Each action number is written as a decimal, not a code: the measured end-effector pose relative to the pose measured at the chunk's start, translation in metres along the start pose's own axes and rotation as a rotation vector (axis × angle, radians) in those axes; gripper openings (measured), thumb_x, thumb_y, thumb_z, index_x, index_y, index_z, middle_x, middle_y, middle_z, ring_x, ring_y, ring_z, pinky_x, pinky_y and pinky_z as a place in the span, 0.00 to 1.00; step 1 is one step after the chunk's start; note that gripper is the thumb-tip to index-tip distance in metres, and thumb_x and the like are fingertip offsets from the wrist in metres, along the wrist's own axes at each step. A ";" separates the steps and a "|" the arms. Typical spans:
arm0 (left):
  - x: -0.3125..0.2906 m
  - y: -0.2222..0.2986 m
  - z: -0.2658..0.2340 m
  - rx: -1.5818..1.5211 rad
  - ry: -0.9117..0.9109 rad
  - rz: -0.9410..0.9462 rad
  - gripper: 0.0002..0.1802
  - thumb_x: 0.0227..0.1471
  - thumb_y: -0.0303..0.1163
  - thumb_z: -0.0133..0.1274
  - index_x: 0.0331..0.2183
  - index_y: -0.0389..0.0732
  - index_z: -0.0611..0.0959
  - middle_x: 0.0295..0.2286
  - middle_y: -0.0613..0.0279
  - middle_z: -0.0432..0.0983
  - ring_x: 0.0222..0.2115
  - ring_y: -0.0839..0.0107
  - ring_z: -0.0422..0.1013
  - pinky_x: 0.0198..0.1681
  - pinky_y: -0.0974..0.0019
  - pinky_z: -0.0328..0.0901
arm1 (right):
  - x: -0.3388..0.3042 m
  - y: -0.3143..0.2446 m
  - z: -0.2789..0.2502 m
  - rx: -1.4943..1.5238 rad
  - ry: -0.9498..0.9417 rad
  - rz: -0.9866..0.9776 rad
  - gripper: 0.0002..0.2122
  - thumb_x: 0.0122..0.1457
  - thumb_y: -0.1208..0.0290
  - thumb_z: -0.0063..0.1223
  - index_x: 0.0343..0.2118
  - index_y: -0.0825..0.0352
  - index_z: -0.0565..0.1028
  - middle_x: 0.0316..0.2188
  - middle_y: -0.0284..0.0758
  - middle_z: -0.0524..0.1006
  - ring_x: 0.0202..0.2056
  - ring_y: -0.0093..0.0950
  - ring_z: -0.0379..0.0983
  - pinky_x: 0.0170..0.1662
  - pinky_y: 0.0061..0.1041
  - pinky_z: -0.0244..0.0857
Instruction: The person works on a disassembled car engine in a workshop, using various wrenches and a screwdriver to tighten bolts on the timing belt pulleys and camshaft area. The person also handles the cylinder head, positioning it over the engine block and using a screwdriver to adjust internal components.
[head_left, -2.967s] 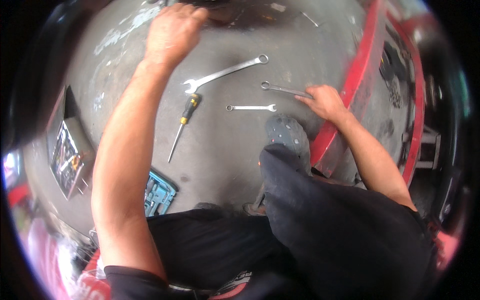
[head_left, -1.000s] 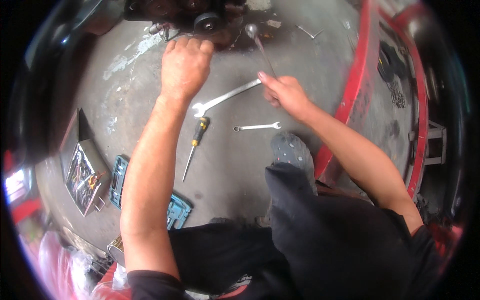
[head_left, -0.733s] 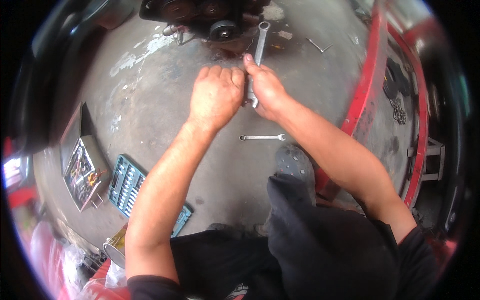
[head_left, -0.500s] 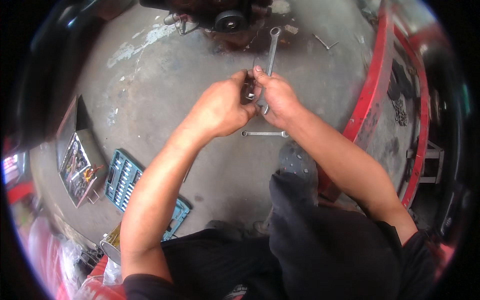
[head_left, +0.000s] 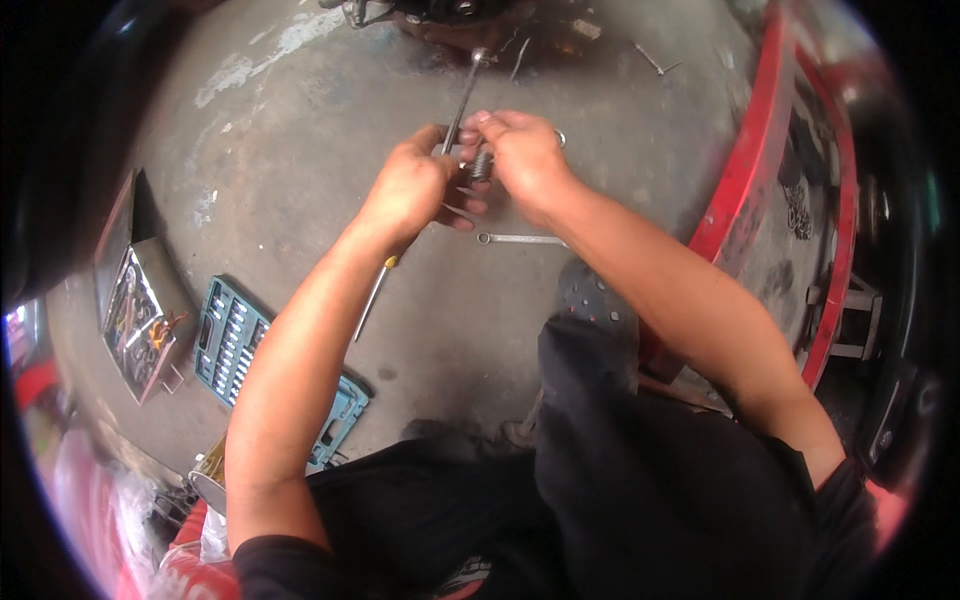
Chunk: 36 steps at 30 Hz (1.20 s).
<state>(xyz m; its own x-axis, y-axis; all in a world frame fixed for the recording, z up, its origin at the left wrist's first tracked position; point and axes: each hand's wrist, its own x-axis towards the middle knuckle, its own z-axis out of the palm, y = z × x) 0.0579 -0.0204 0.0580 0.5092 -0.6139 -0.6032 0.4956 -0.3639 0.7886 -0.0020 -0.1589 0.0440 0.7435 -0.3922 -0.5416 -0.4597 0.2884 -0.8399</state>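
Observation:
My left hand (head_left: pixel 412 188) is closed round a long slim metal tool (head_left: pixel 461 108), whose rounded end points away toward the machine at the top. Close against it, my right hand (head_left: pixel 527 165) has its thumb and fingers pinched together at a ribbed, coil-like metal part (head_left: pixel 481 166). The fingers of both hands overlap there, so part of their grip is hidden. A ring end of a wrench (head_left: pixel 560 138) shows just past my right hand; whether that hand holds it I cannot tell. Below the hands, a combination wrench (head_left: pixel 520 239) lies on the floor.
A yellow-handled screwdriver (head_left: pixel 374 297) lies beside my left forearm. Further left are a teal socket set case (head_left: pixel 212 345), partly behind that arm, and an open metal toolbox (head_left: pixel 172 285). A red metal frame (head_left: pixel 742 165) stands at right. Dark machinery (head_left: pixel 440 12) sits at the top.
Both hands have shifted slightly left and up. The wrench upright in my right hand no longer stands there; a slim tool now sticks out from my left hand. The ribbed part has come into view.

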 end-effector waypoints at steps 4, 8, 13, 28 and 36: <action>-0.007 -0.002 -0.038 0.116 -0.096 -0.079 0.25 0.59 0.23 0.39 0.58 0.33 0.69 0.35 0.45 0.83 0.32 0.60 0.82 0.34 0.60 0.77 | 0.014 -0.014 -0.018 -0.067 0.023 0.018 0.11 0.65 0.76 0.47 0.46 0.74 0.76 0.33 0.39 0.78 0.28 0.24 0.70 0.26 0.28 0.67; -0.020 0.000 -0.098 0.376 0.008 -0.057 0.22 0.58 0.23 0.41 0.53 0.28 0.73 0.31 0.43 0.83 0.30 0.59 0.82 0.33 0.60 0.78 | 0.013 -0.065 -0.003 -0.185 -0.086 0.011 0.13 0.61 0.77 0.50 0.48 0.72 0.76 0.33 0.35 0.80 0.24 0.19 0.67 0.23 0.22 0.64; -0.006 -0.017 -0.119 0.575 0.166 -0.078 0.26 0.49 0.20 0.44 0.51 0.23 0.76 0.26 0.39 0.83 0.26 0.56 0.83 0.32 0.58 0.77 | 0.037 -0.067 0.006 -0.129 -0.100 0.036 0.14 0.59 0.80 0.50 0.48 0.69 0.76 0.36 0.39 0.81 0.20 0.19 0.65 0.20 0.21 0.62; -0.057 0.039 -0.126 1.488 0.252 -0.363 0.13 0.46 0.26 0.54 0.35 0.37 0.89 0.39 0.47 0.84 0.42 0.52 0.80 0.44 0.54 0.74 | -0.084 0.122 -0.075 -0.518 -0.324 0.041 0.21 0.54 0.76 0.56 0.54 0.66 0.76 0.41 0.36 0.79 0.37 0.27 0.73 0.40 0.28 0.69; -0.062 0.012 -0.146 1.393 0.133 -0.603 0.12 0.50 0.27 0.53 0.35 0.39 0.89 0.33 0.53 0.86 0.36 0.60 0.83 0.42 0.55 0.75 | -0.093 0.134 -0.087 -0.685 -0.346 -0.184 0.19 0.53 0.76 0.55 0.51 0.67 0.77 0.41 0.41 0.80 0.45 0.36 0.77 0.50 0.31 0.70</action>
<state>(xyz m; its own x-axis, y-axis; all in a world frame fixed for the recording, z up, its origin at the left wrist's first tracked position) 0.1351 0.1158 0.0882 0.5753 -0.0990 -0.8119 -0.3526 -0.9257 -0.1370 -0.1747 -0.1601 -0.0213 0.8938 -0.0551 -0.4450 -0.4279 -0.4013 -0.8098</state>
